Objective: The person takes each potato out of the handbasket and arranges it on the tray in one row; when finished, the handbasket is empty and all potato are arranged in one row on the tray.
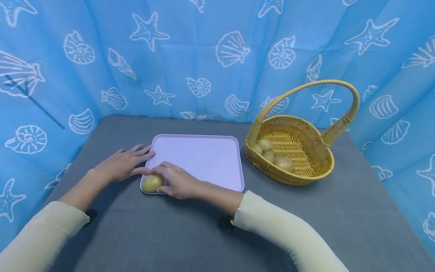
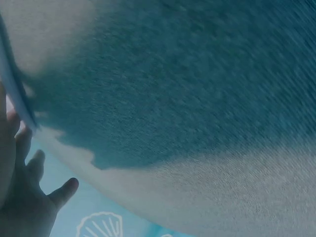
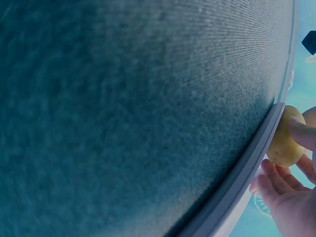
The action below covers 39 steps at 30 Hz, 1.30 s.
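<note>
At the near left corner of a pale lilac tray (image 1: pixel 200 160), my right hand (image 1: pixel 178 181) grips a yellowish potato (image 1: pixel 152 183), thumb on the near side and fingers over the far side. The right wrist view shows the same potato (image 3: pixel 284 143) just above the tray's rim (image 3: pixel 247 173), with the thumb against it. My left hand (image 1: pixel 127 163) lies at the tray's left edge, fingers spread and fairly straight, the fingertips touching the rim. Only part of the left hand (image 2: pixel 29 197) appears in the left wrist view, and it holds nothing.
Right of the tray stands a golden woven basket (image 1: pixel 326 164) with a tall arched handle (image 1: pixel 306 84). Several potatoes (image 1: pixel 284 163) lie in its left part. A grey cloth (image 1: pixel 190 234) covers the table, and a blue curtain (image 1: pixel 190 49) with shell prints hangs behind it.
</note>
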### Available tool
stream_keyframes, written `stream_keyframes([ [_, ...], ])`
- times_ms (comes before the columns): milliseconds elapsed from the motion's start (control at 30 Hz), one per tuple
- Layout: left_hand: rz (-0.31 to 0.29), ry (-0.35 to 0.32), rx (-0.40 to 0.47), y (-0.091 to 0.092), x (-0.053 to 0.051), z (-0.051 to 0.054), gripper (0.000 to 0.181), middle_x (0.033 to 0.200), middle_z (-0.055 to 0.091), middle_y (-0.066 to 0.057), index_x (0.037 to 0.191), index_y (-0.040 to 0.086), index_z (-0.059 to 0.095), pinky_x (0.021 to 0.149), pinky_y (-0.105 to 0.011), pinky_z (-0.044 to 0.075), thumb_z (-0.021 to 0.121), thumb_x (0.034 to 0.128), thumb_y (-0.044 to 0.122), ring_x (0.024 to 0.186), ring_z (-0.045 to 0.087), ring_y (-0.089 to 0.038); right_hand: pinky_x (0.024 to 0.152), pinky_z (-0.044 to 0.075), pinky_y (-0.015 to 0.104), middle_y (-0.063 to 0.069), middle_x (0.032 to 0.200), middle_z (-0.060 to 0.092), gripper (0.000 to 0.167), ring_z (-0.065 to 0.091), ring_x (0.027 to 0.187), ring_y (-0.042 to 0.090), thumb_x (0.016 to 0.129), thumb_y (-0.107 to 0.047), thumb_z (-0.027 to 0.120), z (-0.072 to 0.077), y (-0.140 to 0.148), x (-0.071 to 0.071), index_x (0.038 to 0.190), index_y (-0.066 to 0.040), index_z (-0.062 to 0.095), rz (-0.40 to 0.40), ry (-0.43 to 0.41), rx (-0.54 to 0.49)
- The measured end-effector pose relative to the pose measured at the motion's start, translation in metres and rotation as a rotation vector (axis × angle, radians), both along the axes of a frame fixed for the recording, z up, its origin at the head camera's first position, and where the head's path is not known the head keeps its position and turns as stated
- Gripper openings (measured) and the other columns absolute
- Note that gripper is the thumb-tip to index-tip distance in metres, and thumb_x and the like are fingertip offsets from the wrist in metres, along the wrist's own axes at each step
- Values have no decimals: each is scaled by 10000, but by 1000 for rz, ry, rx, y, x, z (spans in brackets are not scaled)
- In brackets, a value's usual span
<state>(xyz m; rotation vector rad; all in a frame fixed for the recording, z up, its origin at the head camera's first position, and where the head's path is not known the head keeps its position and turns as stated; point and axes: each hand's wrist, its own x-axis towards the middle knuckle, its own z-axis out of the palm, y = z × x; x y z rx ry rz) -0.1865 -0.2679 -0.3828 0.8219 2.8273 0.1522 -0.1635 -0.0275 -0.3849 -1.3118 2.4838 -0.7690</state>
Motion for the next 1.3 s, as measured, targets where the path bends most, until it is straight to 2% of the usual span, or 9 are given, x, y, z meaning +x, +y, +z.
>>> stream_keyframes([
  [133, -16, 26, -30, 0, -1, -2, 722, 1608, 280, -170, 1547, 106, 357, 1048, -755, 231, 475, 999, 563, 1453, 223, -475, 952, 452, 176, 67, 1405, 534, 639, 581, 1121, 85, 932, -242, 722, 2, 3, 4, 1498, -137, 446, -6, 25, 42],
  [267, -18, 41, -40, -1, -1, -4, 718, 1612, 275, -162, 1553, 117, 345, 1049, -752, 235, 459, 1005, 567, 1457, 225, -465, 1014, 454, 250, 82, 1476, 480, 716, 579, 1181, 109, 953, -266, 693, 6, 5, 9, 1564, -184, 329, 16, 29, 78],
  [400, -11, 36, -37, -2, -1, -5, 720, 1615, 265, -161, 1556, 118, 339, 1052, -752, 226, 462, 1005, 566, 1459, 218, -466, 1067, 433, 329, 96, 1550, 398, 765, 549, 1262, 150, 966, -278, 670, 11, 10, 13, 1595, -224, 238, 32, 38, 113],
  [567, 6, 9, -25, -1, -1, -5, 729, 1617, 260, -166, 1556, 116, 338, 1059, -754, 208, 479, 999, 565, 1460, 207, -472, 1099, 407, 393, 103, 1579, 362, 709, 480, 1356, 212, 967, -297, 664, 23, 34, 14, 1572, -205, 306, 31, 63, 135],
  [700, 16, -10, -30, 0, -2, -3, 738, 1620, 252, -160, 1559, 121, 329, 1066, -751, 197, 480, 995, 574, 1464, 198, -469, 1100, 404, 429, 97, 1560, 405, 666, 467, 1370, 228, 950, -298, 688, 40, 69, 13, 1531, -151, 396, 24, 113, 176],
  [867, 24, -19, -43, -1, -2, -1, 756, 1622, 245, -162, 1563, 118, 314, 1073, -749, 183, 472, 992, 588, 1467, 189, -469, 1094, 408, 439, 86, 1494, 498, 625, 492, 1350, 240, 914, -304, 735, 67, 126, 10, 1461, -110, 503, -36, 172, 222],
  [1000, 29, -25, -42, -1, -2, -1, 767, 1621, 241, -166, 1566, 118, 305, 1072, -752, 178, 473, 988, 594, 1467, 185, -470, 1088, 413, 430, 70, 1453, 540, 629, 504, 1328, 215, 887, -303, 768, 85, 176, 5, 1429, -87, 533, -87, 119, 208],
  [1133, 25, -28, -43, -1, -2, -3, 763, 1622, 239, -168, 1569, 119, 300, 1069, -758, 174, 463, 993, 593, 1467, 185, -472, 1030, 446, 477, 60, 1452, 530, 661, 530, 1245, 230, 886, -308, 769, 100, 225, 2, 1459, -115, 502, -141, 9, 220],
  [1300, 10, -26, -38, 0, -2, -2, 740, 1620, 244, -172, 1568, 111, 302, 1064, -765, 173, 464, 1006, 563, 1466, 188, -475, 1040, 417, 575, 124, 1482, 499, 688, 511, 1303, 345, 907, -316, 744, 108, 277, -6, 1495, -108, 453, -224, -88, 184],
])
